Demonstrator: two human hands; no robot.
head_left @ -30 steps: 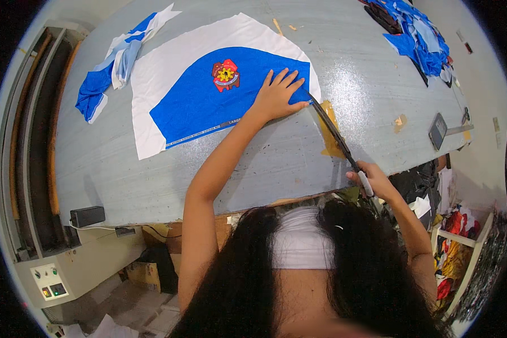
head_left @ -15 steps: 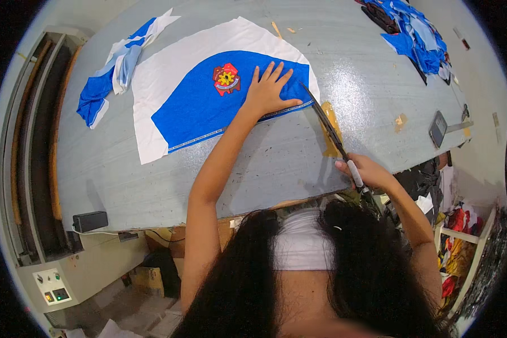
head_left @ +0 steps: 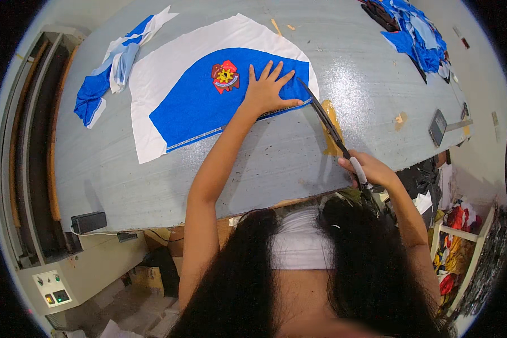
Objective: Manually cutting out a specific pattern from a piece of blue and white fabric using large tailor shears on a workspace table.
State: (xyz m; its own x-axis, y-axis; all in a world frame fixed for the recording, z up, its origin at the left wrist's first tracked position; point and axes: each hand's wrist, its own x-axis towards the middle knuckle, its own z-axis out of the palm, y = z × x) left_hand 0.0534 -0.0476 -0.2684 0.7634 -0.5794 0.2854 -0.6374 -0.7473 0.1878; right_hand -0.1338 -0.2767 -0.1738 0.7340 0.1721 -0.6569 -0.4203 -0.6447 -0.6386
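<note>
A white piece of fabric (head_left: 152, 90) with a blue printed panel (head_left: 191, 107) and a red and yellow emblem lies flat on the grey table (head_left: 248, 169). My left hand (head_left: 267, 93) presses on the blue panel right of the emblem, its fingers spread. My right hand (head_left: 369, 169) grips the handles of long dark scissors (head_left: 329, 127) at the table's near edge. Their blades point up and left, the tips over the right end of the blue panel. Whether the blades are apart is hard to make out.
Blue and white fabric scraps (head_left: 104, 79) lie at the far left, and a heap of blue cloth (head_left: 417, 36) at the far right. A phone-like device (head_left: 437, 128) stands right. A black box (head_left: 89, 222) with a cable sits near left. Shelves (head_left: 462, 234) hold coloured cloth.
The whole view has shifted very slightly. My right hand and the scissors have moved only a little; my left hand stays spread on the fabric.
</note>
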